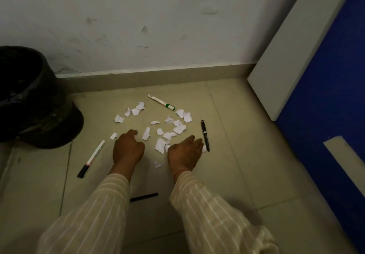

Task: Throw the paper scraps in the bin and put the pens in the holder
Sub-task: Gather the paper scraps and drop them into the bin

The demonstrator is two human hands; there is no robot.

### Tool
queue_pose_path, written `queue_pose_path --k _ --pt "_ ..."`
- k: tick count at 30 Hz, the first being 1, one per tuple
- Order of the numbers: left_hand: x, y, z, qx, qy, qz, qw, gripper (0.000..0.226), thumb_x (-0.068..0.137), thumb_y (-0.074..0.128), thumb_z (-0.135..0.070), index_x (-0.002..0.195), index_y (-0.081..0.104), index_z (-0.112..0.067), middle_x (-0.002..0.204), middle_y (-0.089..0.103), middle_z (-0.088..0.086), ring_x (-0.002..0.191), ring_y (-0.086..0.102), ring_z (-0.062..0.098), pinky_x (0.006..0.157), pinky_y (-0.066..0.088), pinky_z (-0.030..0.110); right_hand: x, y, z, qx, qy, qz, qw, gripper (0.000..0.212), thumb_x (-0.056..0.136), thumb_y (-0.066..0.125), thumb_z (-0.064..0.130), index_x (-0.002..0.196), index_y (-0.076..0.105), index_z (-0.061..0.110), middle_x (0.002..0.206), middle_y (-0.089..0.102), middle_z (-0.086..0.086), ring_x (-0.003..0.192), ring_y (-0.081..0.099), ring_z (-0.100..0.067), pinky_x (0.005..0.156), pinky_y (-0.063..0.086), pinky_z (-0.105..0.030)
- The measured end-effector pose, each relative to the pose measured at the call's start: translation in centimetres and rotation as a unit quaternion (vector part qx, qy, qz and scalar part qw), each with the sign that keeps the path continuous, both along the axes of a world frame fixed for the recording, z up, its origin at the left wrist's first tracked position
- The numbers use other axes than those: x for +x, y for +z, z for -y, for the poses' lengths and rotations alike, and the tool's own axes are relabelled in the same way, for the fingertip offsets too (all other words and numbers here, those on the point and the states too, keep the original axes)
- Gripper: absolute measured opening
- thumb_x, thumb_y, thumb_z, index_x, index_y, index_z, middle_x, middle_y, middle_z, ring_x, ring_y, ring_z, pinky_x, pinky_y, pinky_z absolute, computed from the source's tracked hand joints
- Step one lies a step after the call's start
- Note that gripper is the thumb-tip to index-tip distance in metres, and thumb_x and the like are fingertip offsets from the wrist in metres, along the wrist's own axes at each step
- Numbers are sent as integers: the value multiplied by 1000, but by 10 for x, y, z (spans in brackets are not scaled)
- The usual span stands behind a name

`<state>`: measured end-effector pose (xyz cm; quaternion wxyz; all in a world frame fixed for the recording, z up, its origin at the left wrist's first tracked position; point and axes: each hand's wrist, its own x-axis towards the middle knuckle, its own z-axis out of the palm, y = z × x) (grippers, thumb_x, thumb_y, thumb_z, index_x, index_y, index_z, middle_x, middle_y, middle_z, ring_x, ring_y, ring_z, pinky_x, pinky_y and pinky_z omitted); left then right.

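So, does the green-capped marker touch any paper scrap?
Apart. The head view shows bare floor between the green-capped marker and the nearest paper scrap.

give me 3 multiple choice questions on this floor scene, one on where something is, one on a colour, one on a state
1. Where is the bin?
A. far left by the wall
B. right of the blue panel
C. between the hands

2. What colour is the cap on the marker nearest the wall?
A. red
B. green
C. yellow

3. How are the paper scraps?
A. in the bin
B. stacked
C. scattered on the floor

Answers: 1 A, it stands at the left edge by the skirting; 2 B, the cap end is green; 3 C, they lie loose ahead of both hands.
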<state>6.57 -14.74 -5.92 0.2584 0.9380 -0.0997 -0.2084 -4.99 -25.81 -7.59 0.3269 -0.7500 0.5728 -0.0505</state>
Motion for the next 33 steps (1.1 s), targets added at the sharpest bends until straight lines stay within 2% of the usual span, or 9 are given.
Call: queue_pose_path --k 4,8,13,16,19,23,25,30,33 --pt "-4 0 -4 11 3 2 1000 56 87 56 -16 142 57 -23 142 59 12 131 53 36 105 49 45 6 -12 -26 -2 53 9 999 72 92 55 22 154 32 -4 166 21 -30 157 13 -44 129 10 -48" --pt "-8 -3 -3 -2 -19 -13 1000 56 88 54 -14 143 55 -23 142 60 10 130 55 35 105 47 41 16 -13 -29 -4 150 102 983 65 89 54 8 152 41 1 159 40 -21 150 33 -37 124 30 -43" --pt "10 -6 -9 2 -6 55 998 62 86 55 -9 147 52 -22 148 54 10 137 47 34 108 44 42 27 -19 21 -76 80 123 986 54 76 56 6 129 60 2 131 60 -20 124 52 -40 103 49 -45" --pt "17 -13 -15 48 -37 9 998 66 88 56 -15 153 45 -22 157 44 12 144 40 35 115 40 45 28 -31 33 -97 158 91 978 36 73 61 3 108 68 3 115 68 -18 112 58 -40 95 51 -42" --pt "3 -16 -10 11 -68 15 997 66 86 56 -8 151 49 -21 152 52 10 139 46 33 113 41 41 24 -40 22 -124 229 113 959 26 72 61 -2 95 72 6 100 71 -15 100 60 -39 84 51 -39" --pt "-10 -18 -10 -86 -74 49 992 66 81 53 5 140 61 -23 135 68 7 124 62 29 105 48 35 22 -37 24 -145 182 161 959 39 72 62 -6 107 77 5 102 75 -17 98 64 -41 85 55 -41" --pt "-4 -19 -12 -86 -58 59 993 66 81 54 3 139 60 -25 130 68 5 120 63 29 102 49 35 25 -26 35 -116 159 114 974 45 76 60 -2 118 73 8 110 72 -17 105 60 -41 85 52 -41" --pt "8 -8 -1 29 -142 -14 989 87 82 72 -26 159 31 -29 158 38 7 140 42 33 112 39 40 36 -4 46 1 316 -78 946 56 83 65 34 137 51 23 141 39 -16 126 46 -42 102 47 -44" --pt "-4 -7 21 35 -198 11 979 72 91 66 -36 156 39 -22 153 51 9 135 50 32 112 41 40 41 -5 34 31 363 -106 925 65 81 70 37 142 48 28 144 33 -14 122 52 -42 108 48 -46"
